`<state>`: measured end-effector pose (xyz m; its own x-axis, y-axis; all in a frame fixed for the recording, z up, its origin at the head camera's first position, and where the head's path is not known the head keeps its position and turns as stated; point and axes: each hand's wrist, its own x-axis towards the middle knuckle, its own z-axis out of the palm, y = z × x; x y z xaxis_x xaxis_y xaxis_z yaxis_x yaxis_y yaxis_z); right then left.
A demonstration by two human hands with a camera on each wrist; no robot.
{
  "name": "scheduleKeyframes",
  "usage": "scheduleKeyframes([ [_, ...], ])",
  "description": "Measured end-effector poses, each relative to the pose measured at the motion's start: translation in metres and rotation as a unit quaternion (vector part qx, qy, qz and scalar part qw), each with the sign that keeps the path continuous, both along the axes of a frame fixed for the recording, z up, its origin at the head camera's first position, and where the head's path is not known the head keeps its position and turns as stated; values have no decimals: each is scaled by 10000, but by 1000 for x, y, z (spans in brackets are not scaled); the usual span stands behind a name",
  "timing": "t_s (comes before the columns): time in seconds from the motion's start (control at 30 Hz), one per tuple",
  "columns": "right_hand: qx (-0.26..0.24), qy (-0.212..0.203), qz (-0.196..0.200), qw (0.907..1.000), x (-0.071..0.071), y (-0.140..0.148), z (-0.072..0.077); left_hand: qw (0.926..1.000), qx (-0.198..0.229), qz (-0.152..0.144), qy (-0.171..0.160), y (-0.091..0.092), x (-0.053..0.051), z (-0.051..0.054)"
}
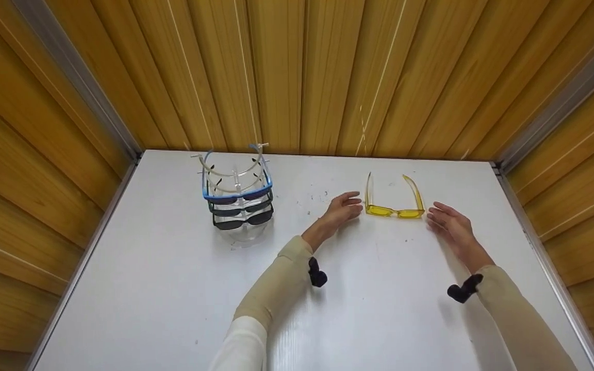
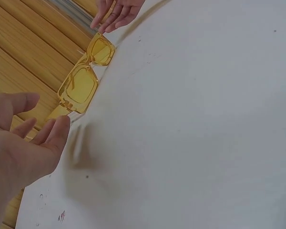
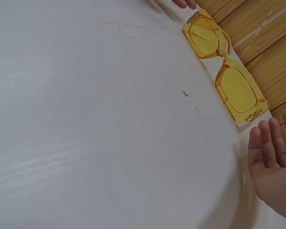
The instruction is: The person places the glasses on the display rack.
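A pair of yellow sunglasses [image 1: 395, 212] with clear yellow lenses sits on the white table, its temples unfolded toward the back wall. My left hand [image 1: 342, 208] is just left of the frame, fingers loosely bent and holding nothing. On the other side, my right hand [image 1: 451, 225] is close to the frame's right corner, also without anything in it. In the left wrist view the yellow sunglasses [image 2: 79, 86] lie between both hands. The right wrist view shows the fingers [image 3: 268, 145] of my right hand extended near one hinge of the sunglasses [image 3: 237, 90].
Left of the hands, a clear display stand [image 1: 236, 178] carries stacked sunglasses: a blue-framed pair [image 1: 237, 198] on top and dark pairs [image 1: 244, 221] below. Wood-look panels [image 1: 297, 77] wall in the back and sides of the white table [image 1: 137, 288].
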<state>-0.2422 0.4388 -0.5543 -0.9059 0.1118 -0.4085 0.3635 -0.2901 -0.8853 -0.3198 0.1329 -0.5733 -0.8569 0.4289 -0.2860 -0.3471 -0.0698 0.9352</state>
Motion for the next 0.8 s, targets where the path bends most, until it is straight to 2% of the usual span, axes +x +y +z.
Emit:
scheduleKeyframes([
  [0.13,-72,-132,-367,9992,-7,-9,2,9997,-173,144,75,13,1,1],
  [0.23,32,-114,-451,9989,-12,-14,2,9992,-292,250,91,22,0,3],
  [0.43,231,-193,-184,9994,-19,-19,-3,9980,-420,463,103,30,-2,1],
  [0.63,334,-213,96,9992,-18,-21,-9,9990,-282,350,55,31,0,-4],
  [0.8,341,-274,158,9989,-18,-17,-9,9996,-81,260,72,30,1,-5],
])
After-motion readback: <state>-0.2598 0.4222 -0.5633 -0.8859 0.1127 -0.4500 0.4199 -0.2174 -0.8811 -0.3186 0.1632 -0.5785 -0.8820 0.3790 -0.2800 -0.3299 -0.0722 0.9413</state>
